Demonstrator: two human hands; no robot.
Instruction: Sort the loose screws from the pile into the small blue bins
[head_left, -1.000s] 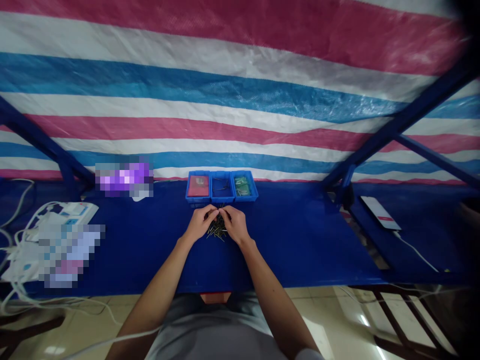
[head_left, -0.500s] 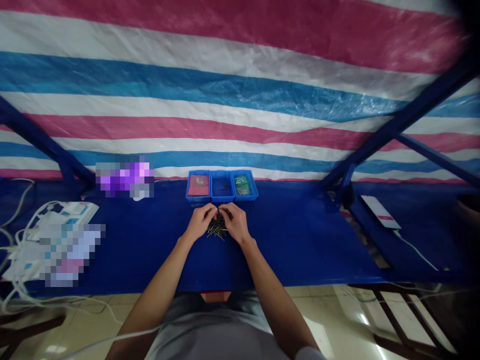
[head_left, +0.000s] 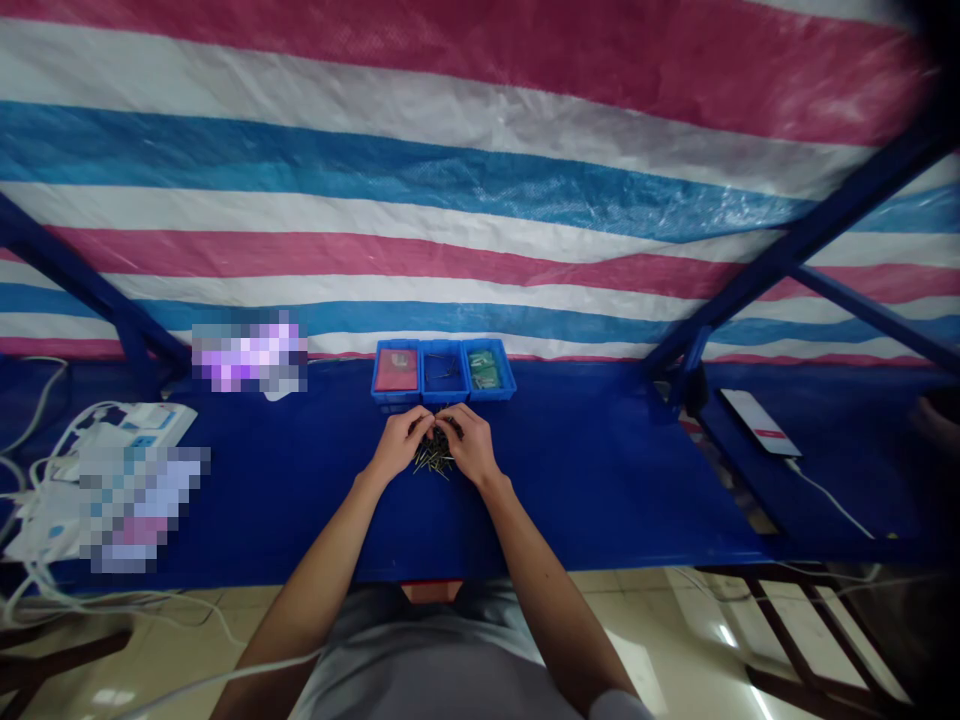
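A loose pile of thin metal pieces (head_left: 433, 462), dark and brass-coloured like screws or nails, lies on the blue table in front of me. My left hand (head_left: 401, 442) bends over its left side, thumb and fingertips pinched together. From the right, my right hand (head_left: 466, 442) reaches over the same pile with its fingers curled in a pinch. The two sets of fingertips almost meet above the pile; whatever is between them is too small to make out. Just beyond stand three joined blue bins: one lined red (head_left: 396, 370), a plain middle one (head_left: 444, 372) holding a few thin pieces, one lined green (head_left: 486, 368) with several pieces.
On the left lie a white power strip (head_left: 161, 425), tangled white cables and a blurred-out item. Another blurred-out item sits at the back left. A white phone (head_left: 759, 422) with a cable is on the right. Blue frame bars slant up at both sides before a striped tarp (head_left: 450, 210).
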